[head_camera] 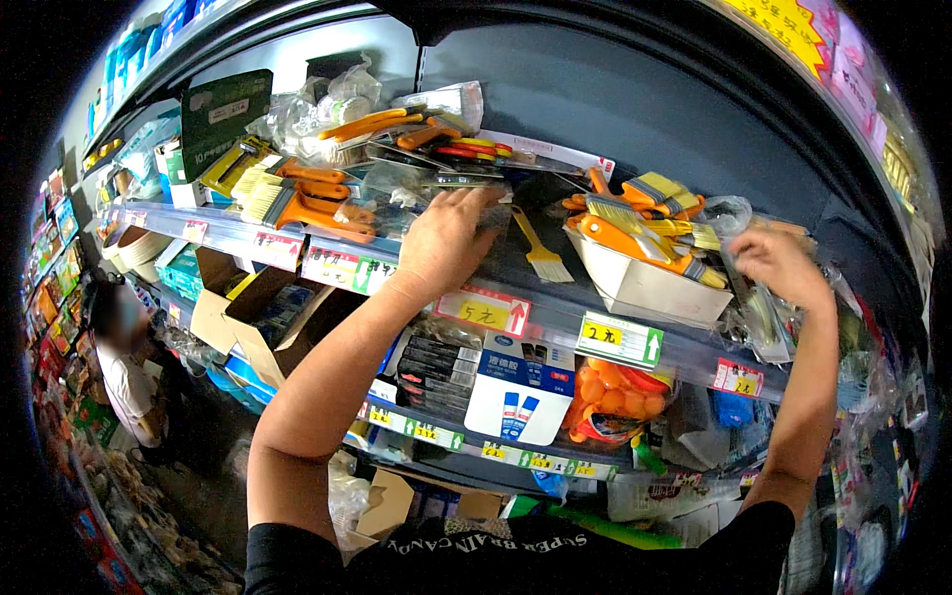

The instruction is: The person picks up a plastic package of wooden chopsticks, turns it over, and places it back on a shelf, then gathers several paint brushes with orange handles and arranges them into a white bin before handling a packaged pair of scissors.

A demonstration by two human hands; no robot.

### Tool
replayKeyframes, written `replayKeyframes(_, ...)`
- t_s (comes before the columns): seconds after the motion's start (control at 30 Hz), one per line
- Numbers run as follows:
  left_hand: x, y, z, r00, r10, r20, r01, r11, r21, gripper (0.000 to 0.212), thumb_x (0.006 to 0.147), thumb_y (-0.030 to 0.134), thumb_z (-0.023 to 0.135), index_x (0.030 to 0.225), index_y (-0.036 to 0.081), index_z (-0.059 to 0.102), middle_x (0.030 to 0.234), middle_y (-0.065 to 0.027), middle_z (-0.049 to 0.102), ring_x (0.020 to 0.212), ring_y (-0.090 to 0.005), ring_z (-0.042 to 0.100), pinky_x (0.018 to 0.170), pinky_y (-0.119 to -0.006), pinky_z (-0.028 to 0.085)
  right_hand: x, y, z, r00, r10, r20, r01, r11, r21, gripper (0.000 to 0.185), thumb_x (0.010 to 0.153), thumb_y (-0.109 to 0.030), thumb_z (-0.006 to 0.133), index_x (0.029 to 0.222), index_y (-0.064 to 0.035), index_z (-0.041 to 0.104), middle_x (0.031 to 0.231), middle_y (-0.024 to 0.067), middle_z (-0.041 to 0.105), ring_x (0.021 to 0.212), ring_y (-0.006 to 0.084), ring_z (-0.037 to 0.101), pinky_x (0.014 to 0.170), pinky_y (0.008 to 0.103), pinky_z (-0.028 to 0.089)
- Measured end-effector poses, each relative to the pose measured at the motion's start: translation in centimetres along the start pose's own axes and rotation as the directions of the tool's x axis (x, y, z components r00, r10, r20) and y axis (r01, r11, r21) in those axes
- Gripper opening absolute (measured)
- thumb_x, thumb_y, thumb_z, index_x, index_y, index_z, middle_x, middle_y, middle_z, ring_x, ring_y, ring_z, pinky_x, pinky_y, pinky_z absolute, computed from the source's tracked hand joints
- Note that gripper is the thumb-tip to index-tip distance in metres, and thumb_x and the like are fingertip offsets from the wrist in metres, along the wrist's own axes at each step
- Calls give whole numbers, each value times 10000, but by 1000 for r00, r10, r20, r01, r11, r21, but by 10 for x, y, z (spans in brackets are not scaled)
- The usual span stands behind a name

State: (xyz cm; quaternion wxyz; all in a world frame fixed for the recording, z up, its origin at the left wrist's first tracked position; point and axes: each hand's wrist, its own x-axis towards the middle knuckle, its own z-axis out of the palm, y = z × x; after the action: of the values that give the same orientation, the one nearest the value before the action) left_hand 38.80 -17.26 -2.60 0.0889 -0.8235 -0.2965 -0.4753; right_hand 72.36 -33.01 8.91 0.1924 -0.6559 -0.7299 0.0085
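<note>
Over the middle of the upper shelf [513,275], my left hand [454,234] reaches in among clear plastic packets [398,197]. Its fingertips are partly lost against the goods, so I cannot tell whether it grips one. A single small paintbrush [537,245] with a yellow handle lies flat just to its right. My right hand [781,264], slightly blurred, is bent over plastic-wrapped items [766,320] beside a white cardboard box [654,286]. Orange-handled paintbrushes [632,238] fill that box. Whether the right fingers hold anything is unclear.
More paintbrushes [312,201] lie at left, with orange-handled tools [387,123] behind. Price tags [483,311] line the shelf edge. Below are a blue-white glue box [520,387] and a bag of orange balls [613,401]. A person [130,364] stands in the aisle at left.
</note>
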Motion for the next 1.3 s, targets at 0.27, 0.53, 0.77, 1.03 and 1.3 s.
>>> replayKeyframes(0.27, -6, -1, 8, 999, -11, -51, 15, 997, 81, 140, 738, 239, 536, 793, 112, 558, 708, -116, 584, 647, -287, 572, 566, -378, 466, 103, -75, 14, 923, -365, -124, 285, 863, -417, 176, 719, -95, 561, 848, 25, 556, 813, 132, 595, 771, 199, 583, 695, 292, 445)
replayKeyframes(0.53, -6, 5, 5, 996, -90, 12, 87, 985, 151, 206, 757, 323, 502, 690, 132, 545, 515, -101, 544, 467, -286, 554, 430, -388, 453, 211, -97, 56, 949, -264, 171, 314, 770, -556, 262, 674, -189, 606, 865, -11, 583, 784, 154, 603, 735, 257, 586, 654, 329, 452)
replayKeyframes(0.77, -8, -1, 8, 999, -27, -47, 33, 991, 126, 195, 749, 325, 525, 699, 138, 555, 474, -95, 521, 433, -267, 545, 399, -368, 445, 247, -95, 94, 944, -4, 330, 263, 612, -746, 340, 664, -235, 621, 919, -16, 574, 888, 181, 582, 843, 301, 559, 718, 378, 445)
replayKeyframes(1.03, -8, -2, 8, 999, -21, -39, 24, 996, 80, 204, 751, 323, 529, 679, 133, 547, 462, -95, 512, 411, -262, 530, 378, -366, 425, 265, -83, 92, 980, -121, 157, 198, 660, -724, 209, 724, -145, 502, 888, -69, 606, 870, 175, 584, 814, 321, 567, 689, 388, 452)
replayKeyframes(1.3, -8, -2, 9, 999, -9, -47, 12, 997, 75, 191, 741, 316, 547, 676, 136, 543, 463, -92, 509, 412, -265, 526, 383, -366, 423, 259, -84, 77, 975, -214, 53, 190, 690, -699, 187, 727, -196, 542, 859, -86, 616, 829, 139, 597, 769, 292, 576, 654, 397, 454)
